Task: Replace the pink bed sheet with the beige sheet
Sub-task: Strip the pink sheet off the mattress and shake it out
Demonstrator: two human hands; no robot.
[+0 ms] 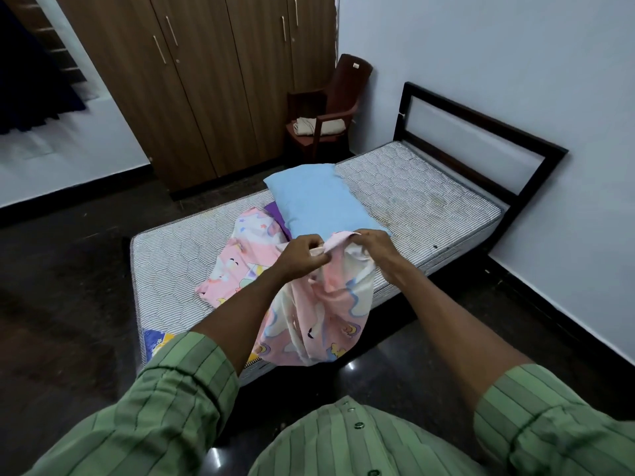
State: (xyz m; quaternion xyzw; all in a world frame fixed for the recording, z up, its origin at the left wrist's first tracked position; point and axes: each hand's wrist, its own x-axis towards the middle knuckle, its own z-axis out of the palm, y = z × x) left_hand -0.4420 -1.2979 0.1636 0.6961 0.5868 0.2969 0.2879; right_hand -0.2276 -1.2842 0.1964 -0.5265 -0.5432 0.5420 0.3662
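A: Left of the grip first. Bare striped mattress point(178, 255); part of the pink sheet point(319, 297) trails across it, bunched.

B: And the grip itself?

A: Left hand point(302, 254) pinches a top edge of the pink sheet, fingers curled round the cloth. Right hand point(372, 243) holds the same edge just beside it, fingers closed on it too. The rest of the sheet hangs below both hands, off the mattress side, toward the floor.

B: Beyond the grip?

A: Blue pillow point(319, 201), touching the sheet's far part. Farther back, a brown chair point(330, 108) carries a folded beige sheet point(319, 125), well apart from the hands.

B: Risks?

A: My judgement: the hanging end may drag on the floor if the hands drop lower. The trailing part may snag under the pillow and pull it along when lifted. With both hands so close together, the cloth could twist rather than fold flat.

B: Right of the grip?

A: Mattress, then the black headboard point(481, 132).
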